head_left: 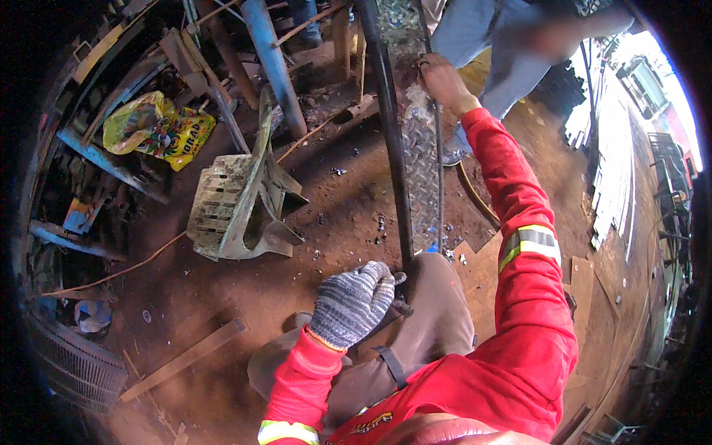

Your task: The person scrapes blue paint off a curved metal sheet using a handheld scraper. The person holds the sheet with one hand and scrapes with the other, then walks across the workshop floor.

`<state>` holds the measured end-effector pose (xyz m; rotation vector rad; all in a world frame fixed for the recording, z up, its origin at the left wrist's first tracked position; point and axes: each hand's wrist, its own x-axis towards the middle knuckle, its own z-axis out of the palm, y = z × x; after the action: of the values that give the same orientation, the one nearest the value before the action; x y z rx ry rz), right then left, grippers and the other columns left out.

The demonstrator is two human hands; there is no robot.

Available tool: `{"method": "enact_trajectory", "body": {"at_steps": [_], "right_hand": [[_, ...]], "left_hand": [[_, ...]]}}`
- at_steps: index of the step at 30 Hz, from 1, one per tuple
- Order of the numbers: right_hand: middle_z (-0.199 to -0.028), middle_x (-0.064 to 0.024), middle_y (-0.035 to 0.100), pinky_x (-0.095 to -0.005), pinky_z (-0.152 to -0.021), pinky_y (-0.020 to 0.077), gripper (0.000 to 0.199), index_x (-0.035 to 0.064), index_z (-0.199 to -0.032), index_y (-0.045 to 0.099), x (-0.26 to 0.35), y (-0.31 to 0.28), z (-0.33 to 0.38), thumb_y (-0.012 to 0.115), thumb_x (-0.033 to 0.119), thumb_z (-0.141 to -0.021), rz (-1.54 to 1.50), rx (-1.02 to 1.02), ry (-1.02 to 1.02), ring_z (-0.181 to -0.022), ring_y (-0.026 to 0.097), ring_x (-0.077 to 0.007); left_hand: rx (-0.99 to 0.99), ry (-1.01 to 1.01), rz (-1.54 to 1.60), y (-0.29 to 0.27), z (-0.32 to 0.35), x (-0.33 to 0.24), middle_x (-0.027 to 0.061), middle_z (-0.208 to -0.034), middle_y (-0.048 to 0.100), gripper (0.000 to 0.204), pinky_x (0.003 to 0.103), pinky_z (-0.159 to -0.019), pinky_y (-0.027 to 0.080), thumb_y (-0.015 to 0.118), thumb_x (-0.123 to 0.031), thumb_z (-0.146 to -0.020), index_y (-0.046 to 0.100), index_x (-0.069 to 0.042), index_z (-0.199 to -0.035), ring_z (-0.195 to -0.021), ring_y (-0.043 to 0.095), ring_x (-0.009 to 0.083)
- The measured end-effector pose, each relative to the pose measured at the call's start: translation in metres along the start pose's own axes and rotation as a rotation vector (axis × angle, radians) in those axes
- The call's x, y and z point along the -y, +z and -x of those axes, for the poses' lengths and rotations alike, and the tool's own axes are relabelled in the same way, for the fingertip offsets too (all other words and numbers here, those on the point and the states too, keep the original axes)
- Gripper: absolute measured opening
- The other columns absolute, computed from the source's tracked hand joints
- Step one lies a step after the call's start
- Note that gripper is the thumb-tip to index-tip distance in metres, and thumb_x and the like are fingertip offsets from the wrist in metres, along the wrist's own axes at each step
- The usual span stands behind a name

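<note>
The gloved left hand (353, 302) is closing around the near end of the checker-plate metal strip (419, 159); farther along that strip, the bare right hand (443, 80) is curling its fingers over the edge.

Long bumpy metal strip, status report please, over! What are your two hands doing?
Left hand in grey knit glove grips near end of long patterned metal strip. Bare right hand holds it farther up. Broken pale plastic chair lies left, apart, on the dirt.
</note>
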<state>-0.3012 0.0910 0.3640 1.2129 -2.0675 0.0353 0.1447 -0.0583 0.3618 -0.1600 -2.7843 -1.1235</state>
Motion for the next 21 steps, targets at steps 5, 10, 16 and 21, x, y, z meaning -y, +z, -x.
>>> {"method": "enact_trajectory", "body": {"at_steps": [5, 10, 16, 21], "right_hand": [[-0.097, -0.0209, 0.06, -0.0464, -0.083, 0.0473, 0.019, -0.0014, -0.091, 0.06, -0.007, 0.003, -0.002, 0.061, 0.013, -0.078, -0.11, 0.041, 0.188, -0.097, 0.056, -0.0394], [-0.092, -0.0216, 0.063, -0.0475, -0.078, 0.049, 0.021, -0.0009, -0.095, 0.062, -0.062, -0.032, -0.017, 0.059, 0.017, -0.086, 0.07, -0.086, 0.508, -0.085, 0.06, -0.0418], [-0.093, -0.0222, 0.063, -0.0499, -0.073, 0.048, 0.023, 0.0008, -0.09, 0.065, -0.034, -0.012, 0.01, 0.061, 0.022, -0.085, -0.318, 0.063, 0.372, -0.086, 0.061, -0.0417], [-0.095, -0.0205, 0.064, -0.0476, -0.076, 0.0482, 0.022, 0.0003, -0.088, 0.066, 0.003, -0.003, 0.024, 0.062, 0.022, -0.084, -0.382, -0.171, 0.304, -0.089, 0.06, -0.0405]], "left_hand": [[-0.008, -0.021, -0.006, 0.0, 0.001, 0.002, 0.0185, -0.079, 0.067, 0.018, 0.043, -0.063, 0.053, 0.06, -0.018, -0.087, 0.064, -0.003, -0.096, -0.071, 0.066, 0.0353], [0.015, -0.036, -0.023, 0.001, 0.0, 0.005, 0.0185, -0.078, 0.067, 0.017, 0.043, -0.062, 0.052, 0.06, -0.018, -0.087, 0.063, -0.003, -0.095, -0.07, 0.066, 0.0353], [0.008, -0.016, -0.028, 0.004, -0.009, 0.0, 0.0182, -0.078, 0.067, 0.016, 0.043, -0.062, 0.052, 0.06, -0.017, -0.087, 0.063, -0.003, -0.094, -0.07, 0.066, 0.0349], [0.039, -0.019, 0.006, 0.009, -0.007, 0.003, 0.0172, -0.079, 0.067, 0.016, 0.043, -0.063, 0.052, 0.061, -0.018, -0.087, 0.064, -0.003, -0.094, -0.071, 0.066, 0.0343]]}}
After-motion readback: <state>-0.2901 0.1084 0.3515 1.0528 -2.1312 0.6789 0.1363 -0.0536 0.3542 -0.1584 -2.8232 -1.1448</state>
